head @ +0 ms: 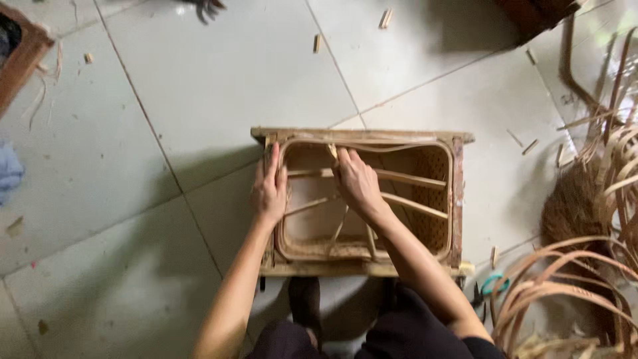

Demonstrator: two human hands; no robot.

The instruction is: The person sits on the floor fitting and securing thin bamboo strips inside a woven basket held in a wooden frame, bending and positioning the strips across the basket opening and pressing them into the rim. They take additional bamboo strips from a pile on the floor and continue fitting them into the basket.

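A rectangular wooden frame (458, 199) stands on the tiled floor with a woven rattan basket (430, 166) set inside it. My left hand (268, 189) lies flat on the frame's left rail, fingers together. My right hand (357, 183) reaches inside the basket near its far rim and pinches a thin cane strip (412, 178) that runs across the opening. Further cane ribs (415, 206) cross the basket's inside below that strip.
Loose rattan strips (571, 279) curl in a heap at the right, beside a dark fibrous bundle (568, 209). Green-handled scissors (493, 284) lie by the frame's near right corner. Small wood offcuts (318, 43) dot the tiles. A brown wooden piece (23, 60) sits at the far left.
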